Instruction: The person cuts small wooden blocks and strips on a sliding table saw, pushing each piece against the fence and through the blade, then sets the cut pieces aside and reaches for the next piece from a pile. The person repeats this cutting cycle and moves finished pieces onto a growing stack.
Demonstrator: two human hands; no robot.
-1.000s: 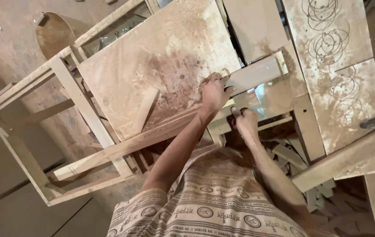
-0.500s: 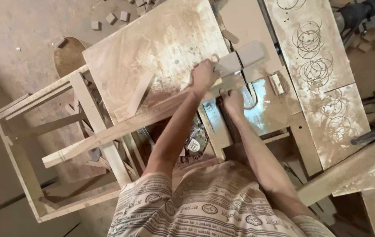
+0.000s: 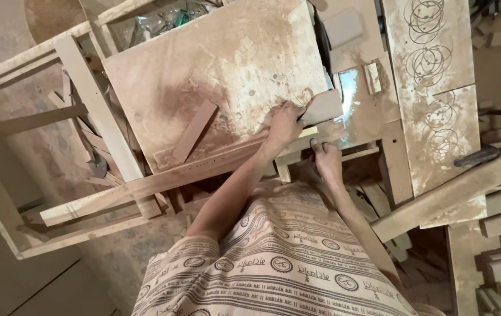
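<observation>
While the left hand (image 3: pixel 284 124) presses a small wooden block (image 3: pixel 320 107) flat on the dusty counter (image 3: pixel 227 64), fingers spread over its edge, the right hand (image 3: pixel 326 159) braces below the block, fingers pressed together; steady, even pressure suits.

- Single head view, steep downward look from above the dusty saw table (image 3: pixel 227 76), close range.
- Table fills upper frame; wearer's patterned shirt (image 3: pixel 274 263) below.
</observation>
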